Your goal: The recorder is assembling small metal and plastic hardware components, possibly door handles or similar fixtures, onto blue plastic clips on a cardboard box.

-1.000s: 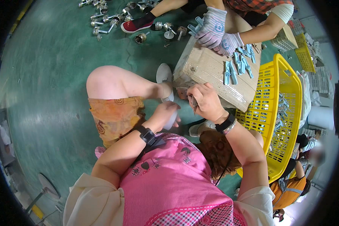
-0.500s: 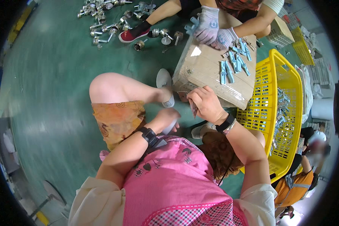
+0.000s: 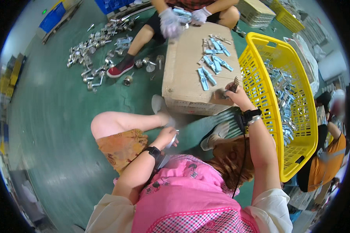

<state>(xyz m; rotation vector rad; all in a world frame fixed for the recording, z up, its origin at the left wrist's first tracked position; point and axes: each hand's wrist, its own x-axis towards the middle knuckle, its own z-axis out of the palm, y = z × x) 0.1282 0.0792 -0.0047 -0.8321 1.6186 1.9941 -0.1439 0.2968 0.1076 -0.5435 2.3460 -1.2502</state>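
My right hand (image 3: 238, 97) is closed on a dark, toothed metal piece (image 3: 235, 84) at the near right corner of a cardboard box (image 3: 182, 62). Lower and to the left, over my lap, my left hand (image 3: 166, 138) is closed around a pale, silvery piece (image 3: 173, 140); fingers hide most of it. On the box lie several light-blue, clip-like parts (image 3: 203, 79) and a few small metal pieces (image 3: 223, 39). Across the box, a person's gloved hands (image 3: 201, 16) hold a bunch of light-blue parts (image 3: 182, 14).
A yellow basket (image 3: 263, 93) with many blue and silver parts stands right of the box. Metal parts with stems (image 3: 90, 48) lie heaped on the green floor at the far left. Another person in orange (image 3: 326, 165) is at the right edge.
My right hand has moved right and onto the box's near corner, where the toothed piece now shows. The other person's gloved hands have drawn back from the box. The whole view has shifted.
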